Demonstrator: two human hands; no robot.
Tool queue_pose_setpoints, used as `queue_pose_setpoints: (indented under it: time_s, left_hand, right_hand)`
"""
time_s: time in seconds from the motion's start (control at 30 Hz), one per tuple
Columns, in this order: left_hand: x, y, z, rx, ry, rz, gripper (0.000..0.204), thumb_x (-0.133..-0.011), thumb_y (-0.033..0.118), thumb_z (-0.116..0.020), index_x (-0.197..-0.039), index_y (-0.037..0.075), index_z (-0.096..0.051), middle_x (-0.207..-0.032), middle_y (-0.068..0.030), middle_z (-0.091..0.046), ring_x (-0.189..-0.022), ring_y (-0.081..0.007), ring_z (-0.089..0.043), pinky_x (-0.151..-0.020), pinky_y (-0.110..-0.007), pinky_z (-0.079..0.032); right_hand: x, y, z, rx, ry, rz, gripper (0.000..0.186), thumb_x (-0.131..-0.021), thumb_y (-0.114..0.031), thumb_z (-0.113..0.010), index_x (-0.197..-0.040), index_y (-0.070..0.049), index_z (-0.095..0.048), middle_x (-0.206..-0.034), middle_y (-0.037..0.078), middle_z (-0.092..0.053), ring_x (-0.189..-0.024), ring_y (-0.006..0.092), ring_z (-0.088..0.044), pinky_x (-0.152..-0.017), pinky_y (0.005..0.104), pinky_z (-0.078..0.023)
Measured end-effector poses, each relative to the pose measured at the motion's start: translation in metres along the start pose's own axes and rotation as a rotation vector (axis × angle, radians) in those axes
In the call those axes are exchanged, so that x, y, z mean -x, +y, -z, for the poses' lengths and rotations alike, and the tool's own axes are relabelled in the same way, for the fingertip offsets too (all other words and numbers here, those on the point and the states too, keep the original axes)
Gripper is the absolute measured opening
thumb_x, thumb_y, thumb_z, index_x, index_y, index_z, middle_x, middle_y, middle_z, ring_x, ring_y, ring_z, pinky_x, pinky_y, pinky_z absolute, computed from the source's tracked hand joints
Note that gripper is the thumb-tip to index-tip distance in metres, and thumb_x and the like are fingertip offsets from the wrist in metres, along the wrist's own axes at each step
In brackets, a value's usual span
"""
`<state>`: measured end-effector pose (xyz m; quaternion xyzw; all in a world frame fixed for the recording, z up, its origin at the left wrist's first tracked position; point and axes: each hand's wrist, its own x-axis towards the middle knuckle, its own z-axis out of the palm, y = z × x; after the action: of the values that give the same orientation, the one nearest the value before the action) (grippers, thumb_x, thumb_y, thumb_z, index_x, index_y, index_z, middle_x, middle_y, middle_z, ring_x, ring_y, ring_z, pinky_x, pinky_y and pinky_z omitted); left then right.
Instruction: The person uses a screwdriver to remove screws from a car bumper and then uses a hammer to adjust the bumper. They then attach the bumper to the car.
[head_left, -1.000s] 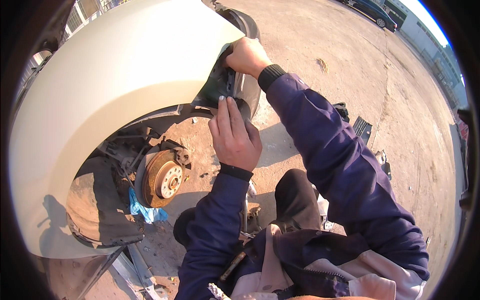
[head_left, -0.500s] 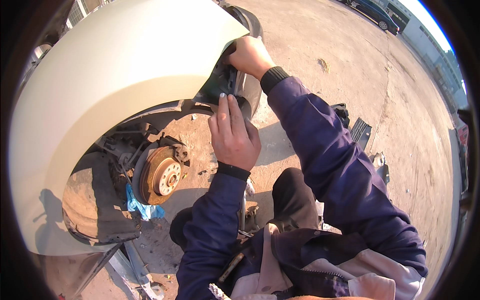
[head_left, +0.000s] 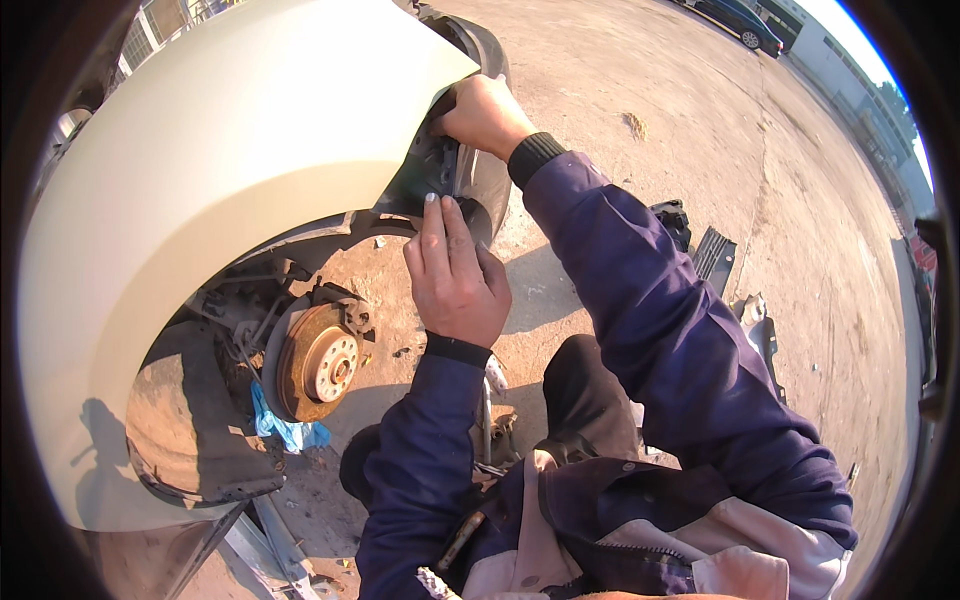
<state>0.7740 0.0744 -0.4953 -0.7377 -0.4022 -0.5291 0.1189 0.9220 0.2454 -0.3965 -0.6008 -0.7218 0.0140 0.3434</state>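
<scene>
A cream car fender [head_left: 270,120] arches over the wheel well at the left. At its front end, a black plastic liner [head_left: 425,170] fills the gap beside a dark bumper edge [head_left: 485,180]. My right hand [head_left: 487,112] reaches into the upper part of this gap, fingers curled in behind the fender's tip; whatever they grip is hidden. Lower down, my left hand [head_left: 458,285] lies with its fingers stretched out, the tips against the liner's lower part. Its thumb side rests by a dark curved piece.
Below the arch sits a rusty brake disc [head_left: 318,362] with its hub, a blue cloth [head_left: 285,420] beneath it. Dark loose parts [head_left: 714,258] lie on the ground to the right. Metal rails [head_left: 265,540] lie at the lower left. A dark car [head_left: 735,20] stands far off.
The view has shifted slightly, so fender and hands sit a little further left. Both hands keep nearly the same places at the liner.
</scene>
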Motion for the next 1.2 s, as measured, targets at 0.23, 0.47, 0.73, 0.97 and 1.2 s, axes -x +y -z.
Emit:
queue_pose_setpoints:
  time_s: [0.23, 0.47, 0.73, 0.97, 1.2]
  left_hand:
    - [0.0, -0.001, 0.0, -0.014, 0.001, -0.004, 0.066, -0.085, -0.001, -0.068, -0.15, -0.013, -0.057, -0.151, -0.0317, -0.058, -0.114, -0.0459, -0.062, -0.1, -0.053, -0.053]
    - [0.0, -0.001, 0.002, -0.002, -0.018, -0.006, 0.066, -0.083, -0.004, -0.065, -0.147, -0.016, -0.057, -0.147, -0.0348, -0.058, -0.114, -0.0478, -0.063, -0.098, -0.052, -0.054]
    - [-0.001, -0.002, 0.006, 0.007, -0.03, -0.003, 0.064, -0.084, -0.004, -0.065, -0.146, -0.016, -0.058, -0.147, -0.0355, -0.059, -0.117, -0.0482, -0.065, -0.099, -0.053, -0.053]
    - [0.0, -0.006, 0.005, 0.01, -0.018, -0.013, 0.064, -0.085, -0.001, -0.067, -0.147, -0.015, -0.058, -0.15, -0.0331, -0.059, -0.113, -0.0466, -0.064, -0.1, -0.052, -0.053]
    - [0.002, -0.008, 0.006, 0.0, -0.036, -0.025, 0.063, -0.086, 0.0, -0.067, -0.147, -0.016, -0.059, -0.151, -0.0334, -0.059, -0.121, -0.0452, -0.065, -0.102, -0.053, -0.051]
  right_hand:
    - [0.006, -0.007, 0.004, 0.011, 0.033, -0.023, 0.036, -0.078, -0.021, -0.085, -0.099, 0.009, -0.082, -0.092, 0.031, -0.078, -0.088, 0.04, -0.081, -0.088, 0.0433, -0.065]
    - [0.008, -0.007, -0.003, -0.046, 0.096, -0.016, 0.032, -0.076, -0.019, -0.073, -0.091, 0.008, -0.081, -0.09, 0.033, -0.075, -0.089, 0.0476, -0.078, -0.088, 0.0483, -0.064]
    - [0.012, -0.011, -0.002, -0.088, 0.09, -0.051, 0.029, -0.079, -0.017, -0.072, -0.094, 0.005, -0.082, -0.09, 0.03, -0.077, -0.087, 0.0445, -0.079, -0.087, 0.047, -0.064]
    - [0.014, -0.013, 0.002, -0.114, 0.067, -0.086, 0.029, -0.08, -0.017, -0.077, -0.099, 0.005, -0.083, -0.089, 0.027, -0.079, -0.084, 0.039, -0.08, -0.084, 0.0443, -0.064]
    - [0.011, -0.015, 0.001, -0.005, 0.088, -0.025, 0.03, -0.08, -0.016, -0.075, -0.096, 0.009, -0.08, -0.091, 0.034, -0.076, -0.088, 0.0453, -0.079, -0.085, 0.0472, -0.063]
